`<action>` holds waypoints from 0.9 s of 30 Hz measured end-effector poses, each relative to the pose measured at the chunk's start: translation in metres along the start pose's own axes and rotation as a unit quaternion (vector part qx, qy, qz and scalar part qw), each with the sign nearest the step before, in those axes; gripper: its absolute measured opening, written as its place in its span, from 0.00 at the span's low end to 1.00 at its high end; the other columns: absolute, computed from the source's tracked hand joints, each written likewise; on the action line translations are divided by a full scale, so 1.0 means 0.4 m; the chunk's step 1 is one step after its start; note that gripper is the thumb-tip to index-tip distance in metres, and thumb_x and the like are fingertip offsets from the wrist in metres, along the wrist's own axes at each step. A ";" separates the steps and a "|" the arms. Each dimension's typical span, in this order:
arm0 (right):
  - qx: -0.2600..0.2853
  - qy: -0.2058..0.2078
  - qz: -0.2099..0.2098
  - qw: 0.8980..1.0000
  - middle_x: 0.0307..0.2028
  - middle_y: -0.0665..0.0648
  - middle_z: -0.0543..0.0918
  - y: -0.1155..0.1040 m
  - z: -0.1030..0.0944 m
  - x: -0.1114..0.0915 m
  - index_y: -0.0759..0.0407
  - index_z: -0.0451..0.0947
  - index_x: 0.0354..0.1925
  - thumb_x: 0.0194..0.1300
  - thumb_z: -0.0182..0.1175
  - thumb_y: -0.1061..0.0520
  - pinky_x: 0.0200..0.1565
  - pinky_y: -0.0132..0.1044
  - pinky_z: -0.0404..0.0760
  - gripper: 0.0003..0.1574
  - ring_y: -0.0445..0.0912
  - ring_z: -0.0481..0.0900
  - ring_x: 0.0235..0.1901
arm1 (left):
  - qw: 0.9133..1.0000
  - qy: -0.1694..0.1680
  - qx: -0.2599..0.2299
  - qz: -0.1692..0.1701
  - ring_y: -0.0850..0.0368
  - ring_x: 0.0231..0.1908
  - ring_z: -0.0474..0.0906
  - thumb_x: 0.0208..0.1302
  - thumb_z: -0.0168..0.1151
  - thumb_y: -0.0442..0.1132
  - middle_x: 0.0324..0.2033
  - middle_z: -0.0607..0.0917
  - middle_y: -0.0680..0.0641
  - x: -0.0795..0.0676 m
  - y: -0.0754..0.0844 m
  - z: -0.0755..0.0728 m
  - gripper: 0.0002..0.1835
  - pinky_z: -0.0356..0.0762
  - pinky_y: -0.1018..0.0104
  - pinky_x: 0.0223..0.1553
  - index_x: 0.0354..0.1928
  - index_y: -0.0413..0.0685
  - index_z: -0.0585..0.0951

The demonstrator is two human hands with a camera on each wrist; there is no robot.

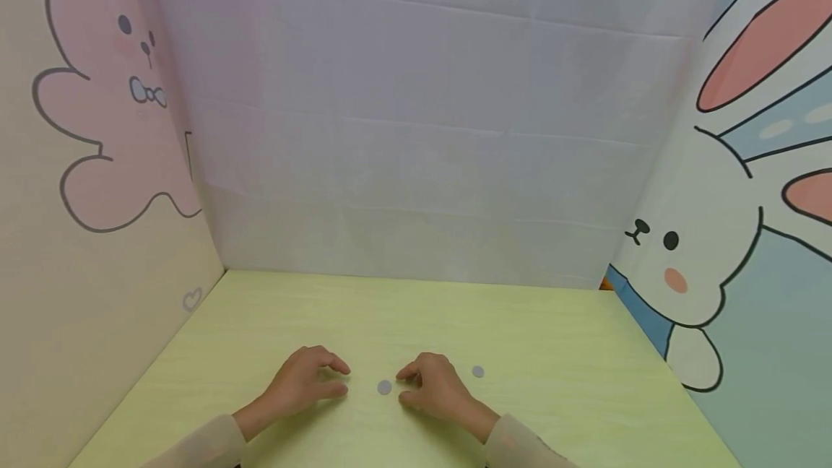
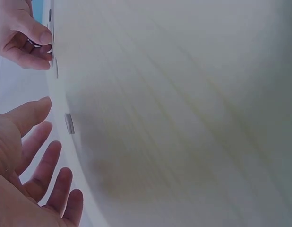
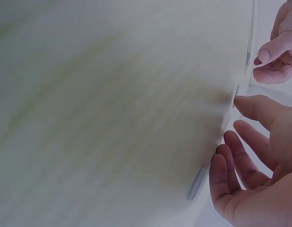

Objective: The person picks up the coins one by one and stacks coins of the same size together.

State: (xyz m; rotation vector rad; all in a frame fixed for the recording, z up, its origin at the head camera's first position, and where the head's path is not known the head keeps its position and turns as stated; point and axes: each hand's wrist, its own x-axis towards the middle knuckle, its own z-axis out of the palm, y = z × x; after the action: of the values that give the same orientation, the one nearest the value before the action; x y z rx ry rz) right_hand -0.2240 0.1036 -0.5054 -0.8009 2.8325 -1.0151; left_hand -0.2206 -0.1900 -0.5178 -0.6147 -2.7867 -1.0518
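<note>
Two small flat grey discs show on the yellow-green tabletop. One grey disc lies between my two hands; the other grey disc is farther right, beyond my right hand. My left hand hovers low on the left, thumb and fingers apart with nothing between them. Fingertips of my right hand come close to the middle disc's right side, with a gap between thumb and index finger. In the left wrist view a grey disc appears edge-on by the left fingers. The right wrist view has a disc below the right fingers.
The tabletop is bounded by a white cloth wall at the back. A panel with a pink animal drawing stands at the left, and one with a white rabbit drawing at the right.
</note>
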 end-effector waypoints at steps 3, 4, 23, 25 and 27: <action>-0.003 0.001 -0.002 1.000 0.35 0.48 0.84 0.001 -0.001 -0.001 0.59 0.92 0.44 0.57 0.79 0.61 0.38 0.29 0.76 0.15 0.36 0.74 0.33 | 1.000 0.002 0.003 0.010 0.56 0.45 0.83 0.56 0.83 0.47 0.40 0.89 0.63 0.008 0.008 0.010 0.12 0.80 0.55 0.50 0.41 0.60 0.91; -0.003 0.002 -0.003 1.000 0.35 0.48 0.84 0.001 -0.001 -0.001 0.59 0.92 0.44 0.56 0.79 0.61 0.38 0.29 0.76 0.15 0.36 0.74 0.33 | 1.000 0.003 0.004 0.014 0.56 0.44 0.83 0.56 0.83 0.47 0.40 0.89 0.63 0.011 0.012 0.014 0.12 0.80 0.56 0.49 0.42 0.59 0.91; -0.013 -0.001 -0.013 1.000 0.33 0.47 0.83 0.000 0.028 0.027 0.60 0.92 0.43 0.57 0.78 0.60 0.37 0.28 0.75 0.13 0.33 0.72 0.32 | 0.998 0.003 0.038 0.041 0.54 0.40 0.79 0.50 0.86 0.44 0.36 0.88 0.58 0.050 0.084 0.079 0.13 0.77 0.63 0.40 0.38 0.57 0.92; -0.013 -0.001 -0.012 1.000 0.33 0.47 0.83 -0.002 0.029 0.028 0.60 0.92 0.42 0.58 0.78 0.60 0.37 0.28 0.74 0.12 0.33 0.71 0.32 | 0.998 0.003 0.048 0.037 0.56 0.39 0.78 0.50 0.86 0.44 0.35 0.88 0.59 0.055 0.086 0.085 0.12 0.76 0.63 0.40 0.37 0.58 0.92; -0.014 0.002 -0.015 1.000 0.32 0.47 0.82 -0.004 0.029 0.030 0.59 0.93 0.41 0.58 0.78 0.60 0.37 0.29 0.74 0.11 0.33 0.71 0.32 | 0.998 0.003 0.055 0.031 0.57 0.39 0.77 0.51 0.86 0.44 0.35 0.87 0.60 0.058 0.087 0.090 0.11 0.76 0.63 0.39 0.37 0.60 0.93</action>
State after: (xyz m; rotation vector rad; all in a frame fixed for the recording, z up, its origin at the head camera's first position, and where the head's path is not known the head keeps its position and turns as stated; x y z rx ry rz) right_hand -0.2313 0.0901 -0.5118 -0.8459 2.8524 -0.9840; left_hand -0.2262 -0.1352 -0.5183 -0.6783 -2.7785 -0.8804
